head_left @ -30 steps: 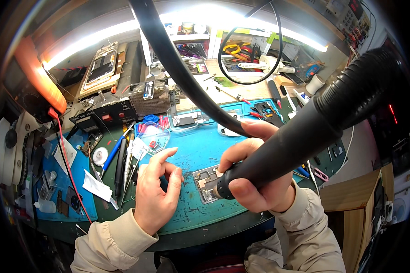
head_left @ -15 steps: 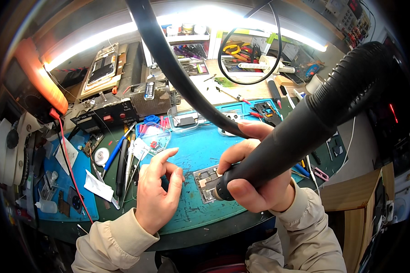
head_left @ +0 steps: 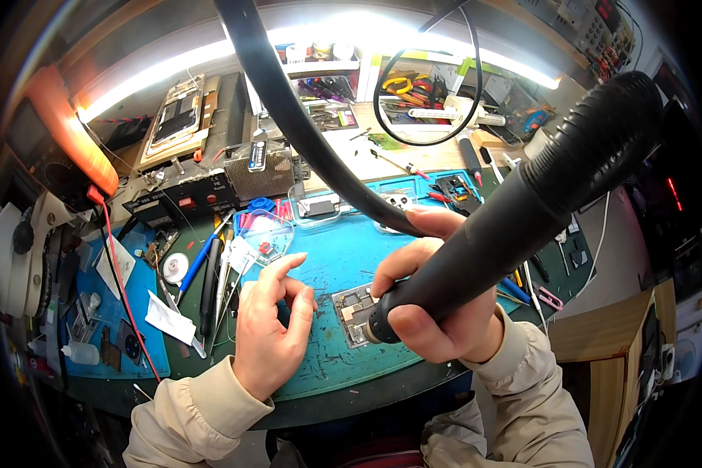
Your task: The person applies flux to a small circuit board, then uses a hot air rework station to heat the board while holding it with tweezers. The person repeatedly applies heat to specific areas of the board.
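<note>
My right hand [head_left: 437, 327] grips a thick black hot-air gun [head_left: 476, 249], held slanted with its ribbed end up to the right. Its short metal nozzle points down at a small bare circuit board [head_left: 355, 308], which lies on the blue work mat [head_left: 359, 374]. The nozzle end and my fingers hide the board's right side; I cannot tell whether the nozzle touches it. My left hand [head_left: 271, 327] rests on the mat left of the board, fingers loosely bent and apart from the thumb, with nothing between them.
Over the middle hangs a thick black cable [head_left: 288, 117]. Left of my left hand lie tweezers, pens and a white packet [head_left: 169, 321]. A clear plastic dish [head_left: 265, 234] with red bits sits behind it. An orange-cased multimeter [head_left: 66, 140] stands at far left, its red lead crossing the mat.
The hot-air gun's ribbed upper end has tipped slightly to the left. Both hands and the circuit board stay almost where they were.
</note>
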{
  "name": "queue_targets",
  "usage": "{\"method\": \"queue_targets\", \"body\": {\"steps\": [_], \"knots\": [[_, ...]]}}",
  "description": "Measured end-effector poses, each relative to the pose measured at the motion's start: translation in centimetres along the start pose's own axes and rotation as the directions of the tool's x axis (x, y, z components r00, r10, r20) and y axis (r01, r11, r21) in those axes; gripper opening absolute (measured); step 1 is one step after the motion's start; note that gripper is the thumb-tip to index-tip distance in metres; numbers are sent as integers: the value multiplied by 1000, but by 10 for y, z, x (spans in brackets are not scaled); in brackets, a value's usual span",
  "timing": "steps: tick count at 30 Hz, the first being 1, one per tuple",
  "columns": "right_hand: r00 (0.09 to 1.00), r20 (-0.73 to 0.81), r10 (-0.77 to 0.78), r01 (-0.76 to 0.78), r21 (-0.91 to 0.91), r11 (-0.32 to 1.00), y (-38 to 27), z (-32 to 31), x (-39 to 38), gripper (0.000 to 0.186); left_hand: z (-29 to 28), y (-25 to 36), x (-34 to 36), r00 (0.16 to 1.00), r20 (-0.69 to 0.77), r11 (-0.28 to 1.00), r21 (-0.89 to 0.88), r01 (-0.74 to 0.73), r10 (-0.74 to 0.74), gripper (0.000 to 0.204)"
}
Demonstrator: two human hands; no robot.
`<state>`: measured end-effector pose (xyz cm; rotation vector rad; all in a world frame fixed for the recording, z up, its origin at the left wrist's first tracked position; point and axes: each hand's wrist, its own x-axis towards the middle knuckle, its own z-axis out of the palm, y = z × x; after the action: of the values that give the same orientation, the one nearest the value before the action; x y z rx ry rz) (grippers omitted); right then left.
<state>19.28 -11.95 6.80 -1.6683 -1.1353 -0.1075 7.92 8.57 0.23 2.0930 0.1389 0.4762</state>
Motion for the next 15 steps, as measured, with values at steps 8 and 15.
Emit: {"method": "queue_targets", "body": {"steps": [8, 15], "knots": [[1000, 7, -5, 5, 7, 1000, 1, 1, -1, 32, -1, 0, 0, 999, 14, 999, 25, -29, 29, 42], [999, -21, -27, 27, 8, 1000, 2, 3, -2, 33, -1, -2, 0, 999, 14, 999, 26, -37, 37, 42]]}}
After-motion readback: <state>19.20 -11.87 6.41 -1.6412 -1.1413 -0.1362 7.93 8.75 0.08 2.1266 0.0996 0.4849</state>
